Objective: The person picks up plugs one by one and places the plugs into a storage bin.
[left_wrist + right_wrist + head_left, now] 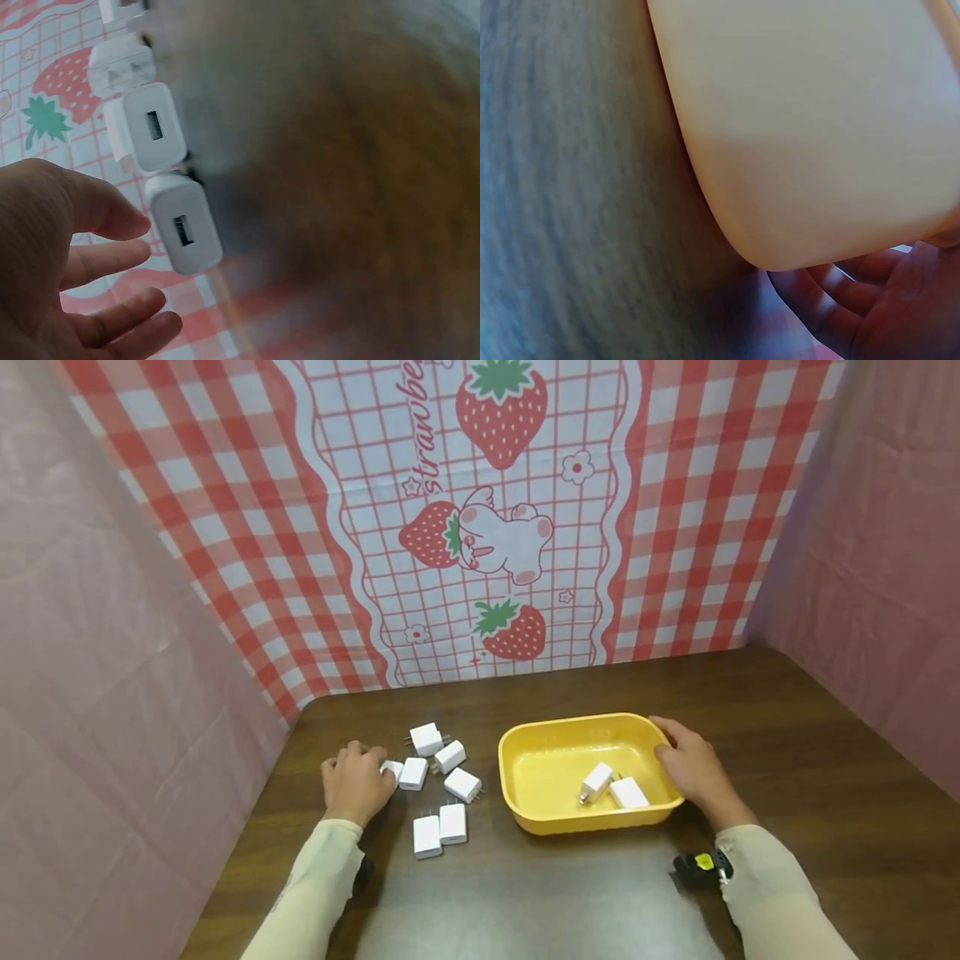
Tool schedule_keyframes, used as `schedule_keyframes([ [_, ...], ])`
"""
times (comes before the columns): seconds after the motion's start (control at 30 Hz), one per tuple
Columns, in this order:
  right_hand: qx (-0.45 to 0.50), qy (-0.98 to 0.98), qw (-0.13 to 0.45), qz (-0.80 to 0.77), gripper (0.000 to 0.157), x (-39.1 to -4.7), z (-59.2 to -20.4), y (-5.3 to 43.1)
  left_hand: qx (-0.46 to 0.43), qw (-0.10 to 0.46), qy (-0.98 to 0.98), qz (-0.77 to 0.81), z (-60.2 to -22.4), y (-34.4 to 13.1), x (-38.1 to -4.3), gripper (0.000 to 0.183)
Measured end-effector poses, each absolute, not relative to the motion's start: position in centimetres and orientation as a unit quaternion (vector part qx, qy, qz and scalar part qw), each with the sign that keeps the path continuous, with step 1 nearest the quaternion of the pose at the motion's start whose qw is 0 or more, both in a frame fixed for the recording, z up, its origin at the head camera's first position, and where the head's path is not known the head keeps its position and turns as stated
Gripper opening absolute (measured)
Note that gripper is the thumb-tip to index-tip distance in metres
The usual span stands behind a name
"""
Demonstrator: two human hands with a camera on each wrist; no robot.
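Note:
My left hand [356,781] is at the left end of a loose group of white USB chargers [427,836]. In the left wrist view its loosely bent fingers [120,319] are spread, with the thumb and index tips right beside the nearest charger [186,223], whose USB port faces the camera. The head view has that charger partly hidden by the hand. On the right, my right hand [693,768] holds the end of a yellow plastic basin [517,806], thumb over the rim and fingers against the outer wall. Two white chargers [628,793] lie inside the basin.
The brown wooden table [540,893] meets a strawberry-print checked cloth [502,527] at the back. Pink cloth walls [870,593] stand on both sides. A black wrist device [701,867] sits at the right sleeve.

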State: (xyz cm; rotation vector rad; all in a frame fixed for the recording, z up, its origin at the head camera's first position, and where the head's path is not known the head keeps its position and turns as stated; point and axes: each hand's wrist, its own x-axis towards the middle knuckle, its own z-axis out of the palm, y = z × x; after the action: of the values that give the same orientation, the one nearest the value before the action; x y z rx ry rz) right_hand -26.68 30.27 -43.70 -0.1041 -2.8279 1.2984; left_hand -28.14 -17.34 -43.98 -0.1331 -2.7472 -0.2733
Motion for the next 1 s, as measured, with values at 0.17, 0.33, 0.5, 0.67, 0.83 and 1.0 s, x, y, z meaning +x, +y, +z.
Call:
schedule_keyframes([
  [0.17, -0.032, -0.909, 0.021, 0.416, 0.055, -26.8, -43.9, 30.2, -0.036, 0.155, -0.983, -0.091, -43.8, -17.7, -28.3, 0.034],
  [0.33, -0.032, -0.906, 0.019, 0.422, 0.055, -26.8, -44.1, 30.0, -0.031, 0.109, -0.991, -0.072, -43.2, -18.2, -28.4, 0.035],
  [0.5, -0.033, -0.905, 0.015, 0.424, 0.055, -26.9, -44.1, 29.8, -0.031, 0.085, -0.993, -0.073, -43.4, -18.6, -28.2, 0.041],
  [0.67, -0.035, -0.903, 0.009, 0.428, 0.055, -27.0, -44.2, 29.9, -0.014, 0.068, -0.994, -0.087, -43.9, -18.4, -28.0, 0.05],
  [0.83, -0.037, -0.906, 0.014, 0.421, 0.055, -26.9, -44.1, 30.1, -0.005, 0.059, -0.993, -0.101, -44.5, -17.9, -28.0, 0.06],
  [1.0, -0.036, -0.907, 0.018, 0.42, 0.055, -26.8, -43.9, 30.2, -0.003, 0.061, -0.993, -0.102, -44.5, -17.6, -28.2, 0.057],
])
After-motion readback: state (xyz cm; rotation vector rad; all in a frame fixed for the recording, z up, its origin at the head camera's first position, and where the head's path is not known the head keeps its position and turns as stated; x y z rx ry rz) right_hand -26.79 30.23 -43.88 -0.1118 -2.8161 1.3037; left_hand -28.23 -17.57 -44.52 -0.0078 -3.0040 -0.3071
